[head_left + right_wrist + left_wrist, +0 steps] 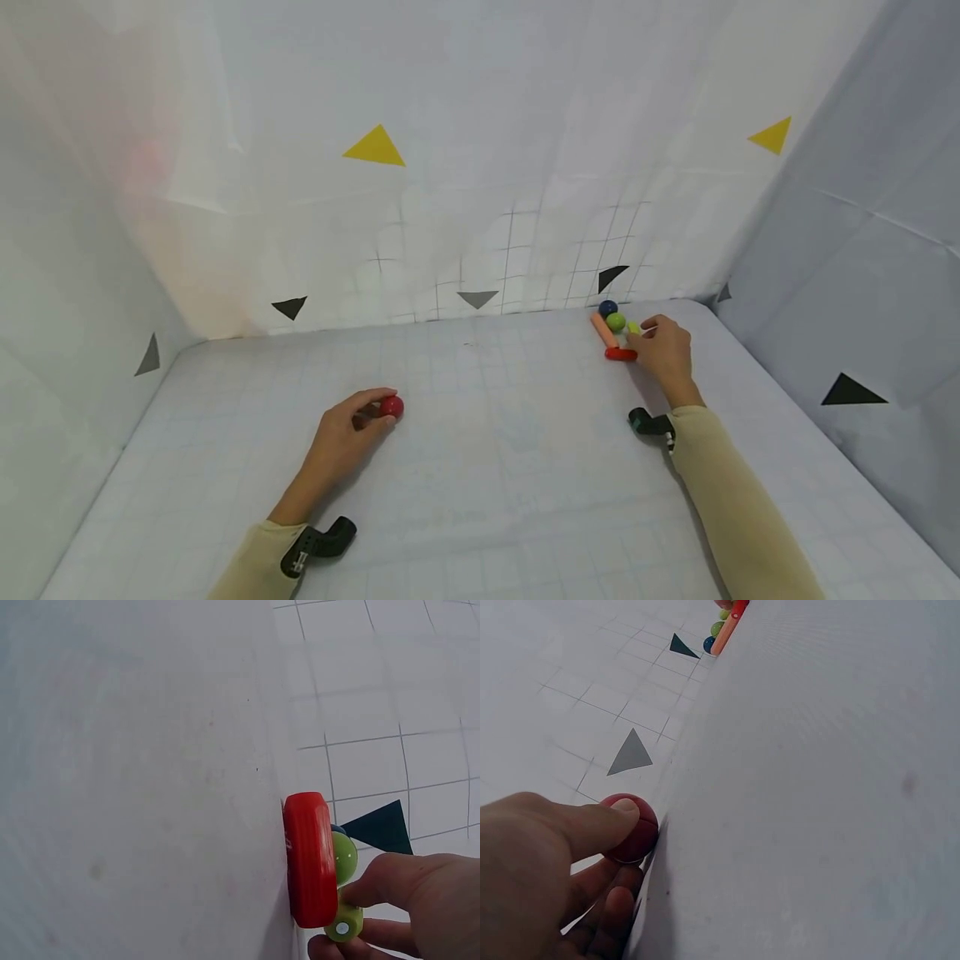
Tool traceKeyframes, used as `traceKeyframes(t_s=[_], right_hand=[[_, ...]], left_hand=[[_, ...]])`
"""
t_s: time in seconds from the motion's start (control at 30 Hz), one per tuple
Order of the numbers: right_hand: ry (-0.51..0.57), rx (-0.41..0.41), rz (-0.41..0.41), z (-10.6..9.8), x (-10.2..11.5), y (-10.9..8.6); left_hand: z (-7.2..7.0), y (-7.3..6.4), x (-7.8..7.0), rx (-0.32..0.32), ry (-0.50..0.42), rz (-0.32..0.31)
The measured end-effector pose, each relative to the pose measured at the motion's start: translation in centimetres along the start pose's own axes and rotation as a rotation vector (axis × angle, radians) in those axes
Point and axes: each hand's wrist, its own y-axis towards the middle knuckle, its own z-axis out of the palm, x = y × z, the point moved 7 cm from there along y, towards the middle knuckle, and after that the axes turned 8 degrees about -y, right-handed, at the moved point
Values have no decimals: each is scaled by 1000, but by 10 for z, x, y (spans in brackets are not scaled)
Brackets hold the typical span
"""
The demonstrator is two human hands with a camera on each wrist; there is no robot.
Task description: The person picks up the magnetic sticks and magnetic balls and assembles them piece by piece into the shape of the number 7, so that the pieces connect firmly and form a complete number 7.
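— Looking at the table [480, 467] first: what are my hands doing?

— I see my left hand [341, 437] lying flat-wristed near the middle, thumb and fingers pinching a red ball [392, 407] that sits on the sheet. My right hand [666, 352] reaches to the far right corner, fingers curled round a small green peg [343, 922].

— And beside it?

— A red disc [309, 859] touches that peg. An orange stick [603, 330], a green ball [616, 321] and a blue ball [608, 307] cluster just beyond, by the wall.
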Motion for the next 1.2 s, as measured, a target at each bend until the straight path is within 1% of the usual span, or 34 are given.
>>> traceKeyframes(t_s=[0.07,0.23,0.37,0.47,0.67,0.9,1.2], right_hand=[[0,-13,-7,-1,0,1],[4,-35,-24,-3,1,2],[20,-55,-34,-5,2,1],[35,-72,-46,-7,6,-1],[51,-102,-73,-13,15,-3],[63,-99,-78,-14,25,-7],[70,-103,-171,-17,40,-12]], left_hand=[[0,1,0,1,-2,4],[1,1,1,3,-9,-13],[1,0,1,4,-3,-8],[0,0,0,2,4,-1],[0,0,0,4,7,-6],[-1,0,0,-4,12,-16],[-2,0,-2,-7,13,-4]])
